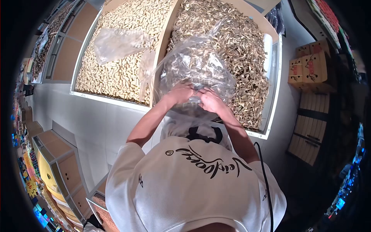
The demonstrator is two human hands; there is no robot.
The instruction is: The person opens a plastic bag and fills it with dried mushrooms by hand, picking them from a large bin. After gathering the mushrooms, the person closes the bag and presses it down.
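A large clear plastic bag [193,63] spreads over the front of the bin's right compartment. My left hand [181,92] has its fingers bent and pressed together on the near part of the bag. Close beside it, my right hand [210,99] pinches the same plastic, the fingertips of both hands almost meeting. Below my hands the film hangs over the bin's front edge, close to my body. Dried brown strips [247,89] fill the compartment under and around the bag.
Left of a wooden divider [164,38], unshelled peanuts [116,79] fill the other compartment. A crumpled clear bag [119,44] lies on them. Cardboard boxes [309,71] stand at the right. More display bins [58,150] line the left side. A black cable [266,181] runs along my right side.
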